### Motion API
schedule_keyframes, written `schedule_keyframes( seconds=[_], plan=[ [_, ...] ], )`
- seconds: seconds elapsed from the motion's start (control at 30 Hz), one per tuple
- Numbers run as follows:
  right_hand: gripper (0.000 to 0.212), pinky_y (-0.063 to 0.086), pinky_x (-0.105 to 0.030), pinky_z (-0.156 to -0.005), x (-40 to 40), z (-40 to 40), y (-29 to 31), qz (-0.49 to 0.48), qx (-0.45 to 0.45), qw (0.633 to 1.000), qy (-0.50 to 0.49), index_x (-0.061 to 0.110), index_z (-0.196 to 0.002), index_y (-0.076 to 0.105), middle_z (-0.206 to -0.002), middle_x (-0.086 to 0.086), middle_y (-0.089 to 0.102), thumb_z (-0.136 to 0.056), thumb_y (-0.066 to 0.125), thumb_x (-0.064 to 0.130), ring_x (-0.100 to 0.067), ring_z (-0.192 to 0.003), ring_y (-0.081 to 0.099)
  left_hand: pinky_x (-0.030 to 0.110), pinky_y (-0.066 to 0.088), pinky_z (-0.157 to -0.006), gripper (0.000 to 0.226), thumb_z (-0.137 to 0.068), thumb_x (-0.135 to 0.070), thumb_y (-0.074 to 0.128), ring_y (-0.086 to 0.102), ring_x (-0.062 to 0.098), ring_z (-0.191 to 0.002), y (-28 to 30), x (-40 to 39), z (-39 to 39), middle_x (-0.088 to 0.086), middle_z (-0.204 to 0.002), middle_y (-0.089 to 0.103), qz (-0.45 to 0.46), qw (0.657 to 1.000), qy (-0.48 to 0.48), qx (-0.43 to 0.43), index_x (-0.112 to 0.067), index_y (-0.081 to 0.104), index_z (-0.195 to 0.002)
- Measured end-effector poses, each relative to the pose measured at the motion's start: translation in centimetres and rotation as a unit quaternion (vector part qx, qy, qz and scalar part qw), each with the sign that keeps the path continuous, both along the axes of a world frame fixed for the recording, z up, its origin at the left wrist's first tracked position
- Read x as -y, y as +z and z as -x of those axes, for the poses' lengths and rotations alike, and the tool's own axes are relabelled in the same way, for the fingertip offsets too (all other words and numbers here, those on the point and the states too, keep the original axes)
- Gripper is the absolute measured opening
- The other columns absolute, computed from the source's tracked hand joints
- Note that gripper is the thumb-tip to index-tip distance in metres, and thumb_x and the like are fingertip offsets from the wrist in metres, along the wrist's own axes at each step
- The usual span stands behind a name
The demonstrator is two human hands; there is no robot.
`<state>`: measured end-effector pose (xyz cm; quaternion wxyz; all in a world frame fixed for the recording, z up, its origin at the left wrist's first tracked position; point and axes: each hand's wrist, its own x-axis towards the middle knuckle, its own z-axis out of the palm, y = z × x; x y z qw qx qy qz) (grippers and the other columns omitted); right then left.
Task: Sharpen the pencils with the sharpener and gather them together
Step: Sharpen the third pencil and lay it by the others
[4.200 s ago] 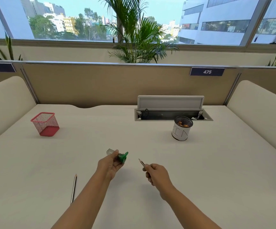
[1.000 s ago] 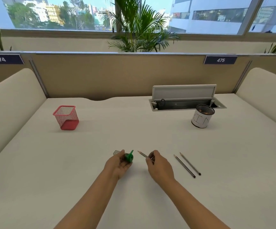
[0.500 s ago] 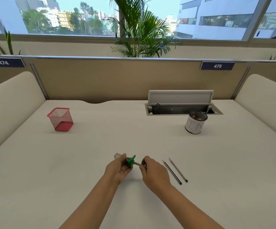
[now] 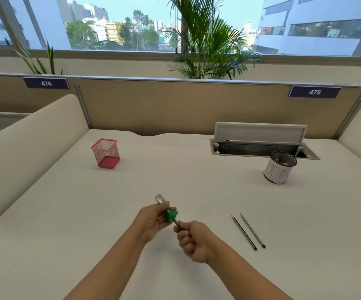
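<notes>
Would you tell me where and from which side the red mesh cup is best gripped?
Probably at the rim, from above. The red mesh cup stands upright and apart on the table, its mouth open, so fingers can pinch one wall near the top.

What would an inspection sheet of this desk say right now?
Surface: white desk, open hatch at the back.
Job's things: green sharpener with a pencil entering it; two pencils side by side to the right.
Clutter: red mesh pen holder; white cup.
Grips: left hand holds the sharpener; right hand grips the pencil.
Cables: a dark loop in the hatch, unclear.
Surroundings: partition, labels 474 and 475, palm, windows.
</notes>
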<state>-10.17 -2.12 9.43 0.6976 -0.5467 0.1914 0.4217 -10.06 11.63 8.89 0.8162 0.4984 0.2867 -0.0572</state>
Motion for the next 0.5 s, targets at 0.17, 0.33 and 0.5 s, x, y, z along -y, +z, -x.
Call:
schedule_keyframes(
  seconds=[0.17,0.33,0.5],
  plan=[
    [0.019,0.033,-0.025,-0.061,-1.8,0.5,-0.9,0.358,0.517,0.767,0.129,0.016,-0.085,0.049,-0.079,0.001,0.052,-0.094,0.046,0.032,-0.016,-0.071,0.045,0.028,0.058,-0.048,0.010,-0.088,-0.004,0.056,0.068,0.021,-0.049,-0.3,-1.5,-0.3,0.013,-0.058,0.069,0.017,0.996,0.089,-0.015,0.001,0.059,-0.079],
    [0.018,0.006,-0.019,-0.040,-2.0,0.1,-1.4,0.507,0.613,0.583,0.168,0.018,-0.060,0.053,-0.051,0.005,0.054,-0.075,0.062,0.022,-0.012,-0.043,0.041,0.027,0.057,-0.046,0.013,-0.087,-0.006,0.059,0.066,0.019,-0.045,-0.4,-1.6,-0.5,0.015,-0.065,0.065,0.030,0.995,0.098,-0.014,0.002,0.058,-0.077],
    [0.039,0.023,-0.018,-0.034,-3.2,-0.7,-0.5,0.094,0.092,0.991,0.024,0.013,-0.060,0.052,-0.043,0.005,0.038,-0.096,0.042,0.025,-0.009,-0.035,0.032,0.033,0.054,-0.071,0.009,-0.091,-0.008,0.054,0.067,0.023,-0.072,0.0,-2.4,-0.6,0.017,-0.086,0.067,-0.022,0.999,0.006,0.024,0.000,0.057,-0.089]
  ],
)
